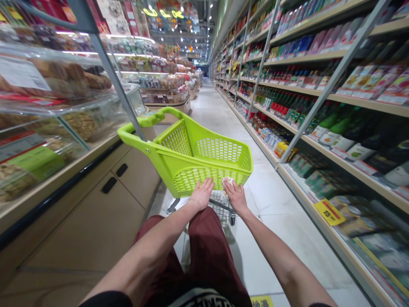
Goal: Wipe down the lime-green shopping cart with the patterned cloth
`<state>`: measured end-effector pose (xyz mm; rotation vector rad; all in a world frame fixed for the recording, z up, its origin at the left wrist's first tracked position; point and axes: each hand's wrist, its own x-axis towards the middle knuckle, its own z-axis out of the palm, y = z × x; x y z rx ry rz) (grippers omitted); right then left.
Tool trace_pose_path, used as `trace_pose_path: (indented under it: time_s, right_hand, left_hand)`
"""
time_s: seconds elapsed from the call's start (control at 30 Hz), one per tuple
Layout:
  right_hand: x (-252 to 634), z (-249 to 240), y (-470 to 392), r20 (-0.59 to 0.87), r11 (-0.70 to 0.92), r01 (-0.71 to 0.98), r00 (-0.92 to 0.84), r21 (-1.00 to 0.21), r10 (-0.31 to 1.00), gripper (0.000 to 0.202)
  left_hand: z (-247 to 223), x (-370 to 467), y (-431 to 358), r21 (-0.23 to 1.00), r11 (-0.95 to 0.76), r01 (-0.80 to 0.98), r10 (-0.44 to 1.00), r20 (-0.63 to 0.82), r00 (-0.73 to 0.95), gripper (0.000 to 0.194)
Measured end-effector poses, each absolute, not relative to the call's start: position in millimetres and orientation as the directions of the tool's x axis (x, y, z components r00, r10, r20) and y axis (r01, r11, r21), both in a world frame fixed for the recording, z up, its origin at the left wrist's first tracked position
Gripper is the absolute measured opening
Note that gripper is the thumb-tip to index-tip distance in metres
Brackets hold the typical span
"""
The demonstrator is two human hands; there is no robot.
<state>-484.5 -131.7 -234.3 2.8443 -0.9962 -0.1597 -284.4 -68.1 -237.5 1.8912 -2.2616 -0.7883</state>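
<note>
A lime-green plastic shopping cart with a perforated basket stands crosswise in front of my knees. My left hand lies against the lower part of the basket's near side, fingers stretched out, holding nothing. Beside it, my right hand presses a crumpled whitish cloth with pinkish patches to the same side, nearer the basket's low end. The fingers cover part of the cloth. No items show inside the visible part of the basket. Its handle is at the far left.
On the left runs a wooden counter with packaged baked goods and a grey metal post. Tall shelves of bottles and cans line the right, with a yellow price tag. A tiled aisle stretches ahead.
</note>
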Motion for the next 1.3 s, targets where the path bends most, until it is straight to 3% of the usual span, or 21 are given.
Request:
trace_pose_path:
  time_s: [0.07,0.13,0.27,0.37,0.67,0.9,0.97,1.17,1.3]
  right_hand:
    - [-486,-240,-121,-0.143,-0.790,-0.594,0.778,0.151,-0.612,0.035]
    - [-477,-235,-119,-0.137,-0.797,-0.587,0.786,0.141,-0.603,0.035]
    - [-433,-213,-135,0.069,-0.788,-0.604,0.797,0.121,-0.600,0.040]
    - [-409,-213,-148,0.128,-0.792,-0.597,0.801,0.128,-0.584,0.037]
    - [-421,-254,-116,-0.116,-0.846,-0.521,0.839,0.115,-0.532,0.032]
    - [-366,-226,-137,0.111,-0.827,-0.557,0.829,0.078,-0.548,0.037]
    - [-363,-230,-138,0.081,-0.833,-0.547,0.837,0.083,-0.542,0.037]
    - [-393,-264,-104,-0.231,-0.887,-0.459,0.859,0.049,-0.458,0.033]
    - [-375,-253,-103,-0.122,-0.879,-0.475,0.870,0.049,-0.477,0.038]
  left_hand:
    - [-241,-278,-65,0.432,0.091,-0.897,-0.938,-0.264,-0.222,0.060]
    - [-243,-272,-64,0.427,0.079,-0.901,-0.939,-0.272,-0.211,0.061]
    - [-243,-264,-63,0.426,0.067,-0.902,-0.940,-0.275,-0.200,0.062]
    - [-245,-261,-60,0.430,0.060,-0.901,-0.943,-0.271,-0.192,0.061]
    - [-257,-238,-42,0.417,-0.040,-0.908,-0.944,-0.313,-0.102,0.062]
    - [-262,-222,-40,0.420,-0.109,-0.901,-0.940,-0.339,-0.045,0.064]
    - [-263,-220,-38,0.413,-0.125,-0.902,-0.939,-0.344,-0.027,0.066]
    - [-262,-212,-30,0.377,-0.134,-0.916,-0.946,-0.324,0.005,0.068]
    - [-264,-200,-26,0.347,-0.167,-0.923,-0.942,-0.331,0.046,0.067]
